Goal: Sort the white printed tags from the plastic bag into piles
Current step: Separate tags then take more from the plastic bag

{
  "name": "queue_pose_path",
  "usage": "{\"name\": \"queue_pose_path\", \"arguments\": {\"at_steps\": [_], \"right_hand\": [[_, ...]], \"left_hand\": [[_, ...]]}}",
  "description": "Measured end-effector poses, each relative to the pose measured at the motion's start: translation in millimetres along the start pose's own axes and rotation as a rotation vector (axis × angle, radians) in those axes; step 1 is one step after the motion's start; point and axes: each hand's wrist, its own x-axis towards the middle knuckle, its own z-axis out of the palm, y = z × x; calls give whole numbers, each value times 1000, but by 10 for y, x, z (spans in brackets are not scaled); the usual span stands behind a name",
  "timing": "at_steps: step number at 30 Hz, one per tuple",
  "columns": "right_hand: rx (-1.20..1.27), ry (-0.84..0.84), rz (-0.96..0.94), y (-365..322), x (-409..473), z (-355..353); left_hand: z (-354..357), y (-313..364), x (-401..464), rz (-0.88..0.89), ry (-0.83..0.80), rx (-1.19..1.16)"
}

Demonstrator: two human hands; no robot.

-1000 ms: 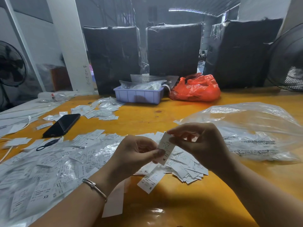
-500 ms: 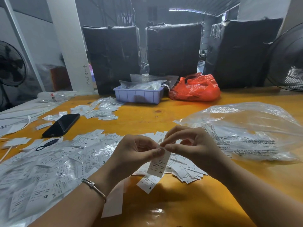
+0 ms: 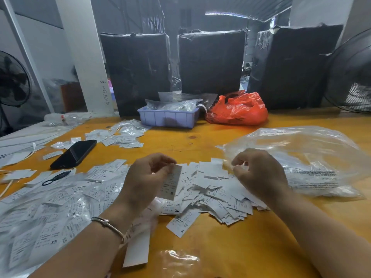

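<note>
My left hand point(image 3: 144, 181) pinches one white printed tag point(image 3: 171, 182) by its top, and the tag hangs down in front of a loose heap of tags point(image 3: 216, 193) on the orange table. My right hand point(image 3: 261, 175) hovers to the right of it, fingers curled, holding nothing. The clear plastic bag point(image 3: 313, 157) lies just right of that hand. A wide pile of tags point(image 3: 46, 213), some marked XS, covers the near left of the table. A smaller pile of tags point(image 3: 122, 135) sits further back. A single tag marked S point(image 3: 183, 221) lies at the heap's front.
A black phone point(image 3: 74, 153) and a black ring strap point(image 3: 58, 177) lie at the left. At the back stand a lilac tray point(image 3: 168, 118), a red plastic bag point(image 3: 239, 110) and three black-wrapped boxes point(image 3: 210, 61). Fans stand at both sides. A blank white strip point(image 3: 137, 251) lies near my left wrist.
My right hand has let go of the tag and moved right. My left hand has kept the tag and shifted slightly left with it.
</note>
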Motion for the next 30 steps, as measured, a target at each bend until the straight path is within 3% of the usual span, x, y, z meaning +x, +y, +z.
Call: {"name": "queue_pose_path", "arguments": {"at_steps": [5,10,20,25,30], "right_hand": [[-399,37,202,198,120,-131],[-552,-141,341,364,146,-104],[-562,-132,382,518,183,-60],[-544,-235,448,547,193,-42],[-483,-80,404,607,197,-54]], "left_hand": [[-81,-93,74,-140,107,501],[-113,-148,70,-237,30,754],[6,-117,54,-117,-38,682],[31,-59,12,-51,-18,584],[43,-49,0,-8,6,569]]}}
